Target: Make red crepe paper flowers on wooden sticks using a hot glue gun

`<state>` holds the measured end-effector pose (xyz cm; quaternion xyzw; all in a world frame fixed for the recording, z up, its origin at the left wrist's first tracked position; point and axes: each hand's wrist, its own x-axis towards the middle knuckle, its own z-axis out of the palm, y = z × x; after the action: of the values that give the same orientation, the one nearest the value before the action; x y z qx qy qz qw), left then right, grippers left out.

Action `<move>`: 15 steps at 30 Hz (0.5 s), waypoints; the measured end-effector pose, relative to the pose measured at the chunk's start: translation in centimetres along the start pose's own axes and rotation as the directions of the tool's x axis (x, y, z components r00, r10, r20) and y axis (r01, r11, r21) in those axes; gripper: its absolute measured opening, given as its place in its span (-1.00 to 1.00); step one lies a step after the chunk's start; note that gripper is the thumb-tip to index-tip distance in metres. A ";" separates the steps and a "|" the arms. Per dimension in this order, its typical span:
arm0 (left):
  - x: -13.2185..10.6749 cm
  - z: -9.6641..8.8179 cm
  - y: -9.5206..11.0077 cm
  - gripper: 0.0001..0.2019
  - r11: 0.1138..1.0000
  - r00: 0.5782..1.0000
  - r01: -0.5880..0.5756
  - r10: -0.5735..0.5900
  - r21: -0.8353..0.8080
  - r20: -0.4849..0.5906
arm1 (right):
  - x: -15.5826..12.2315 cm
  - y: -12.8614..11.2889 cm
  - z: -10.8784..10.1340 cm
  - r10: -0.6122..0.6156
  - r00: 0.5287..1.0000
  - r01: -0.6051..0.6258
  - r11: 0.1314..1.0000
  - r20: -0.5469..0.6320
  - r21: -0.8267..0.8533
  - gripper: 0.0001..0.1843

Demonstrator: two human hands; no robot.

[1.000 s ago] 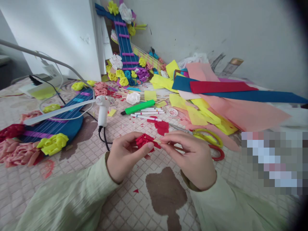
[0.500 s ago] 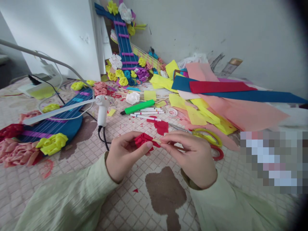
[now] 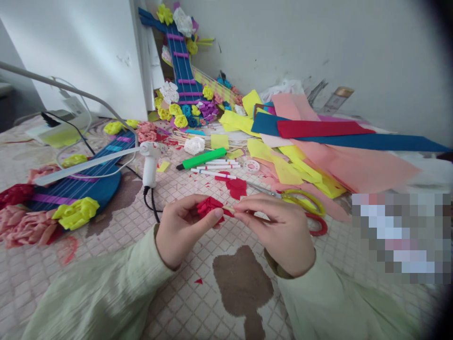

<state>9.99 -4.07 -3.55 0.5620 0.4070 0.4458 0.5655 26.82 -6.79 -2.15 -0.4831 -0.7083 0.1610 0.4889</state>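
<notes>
My left hand [image 3: 182, 229] is closed around a small red paper flower [image 3: 209, 207], thumb pressed on its front. My right hand [image 3: 279, 226] pinches a thin wooden stick [image 3: 228, 208] that runs into the flower's base. Both hands hover just above the patterned mat [image 3: 198, 293], close to my body. Red paper scraps [image 3: 236, 187] lie just beyond the flower.
A white glue gun [image 3: 150, 158] with a black cord stands to the left. Yellow and red scissors [image 3: 307, 208] lie right of my hands. Markers [image 3: 215, 166], a green highlighter [image 3: 205, 158], coloured paper sheets [image 3: 318, 141] and two blue paper guitars [image 3: 88, 174] with paper flowers crowd the back.
My left thumb has shifted slightly over the flower and the flower has turned a little on the stick. Both hands stay in place.
</notes>
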 end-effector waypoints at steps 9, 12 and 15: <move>-0.1 0.0 0.0 -0.95 1.000 1.000 -0.012 0.013 0.017 -0.022 | 0.0 0.1 0.1 -0.039 0.999 0.039 0.999 0.005 -0.019 -0.85; 0.0 -0.1 -0.1 -0.95 1.000 1.000 -0.013 0.014 0.023 -0.028 | 0.0 0.1 0.2 -0.050 0.999 0.050 0.999 -0.002 -0.020 -0.85; 0.1 -0.1 -0.1 -0.96 1.000 0.999 -0.012 0.012 0.021 -0.033 | 0.0 0.0 0.2 -0.059 0.998 0.059 0.998 -0.002 -0.018 -0.87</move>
<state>9.95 -3.97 -3.64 0.5628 0.4177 0.4543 0.5500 26.66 -6.73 -2.27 -0.4665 -0.7231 0.1392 0.4900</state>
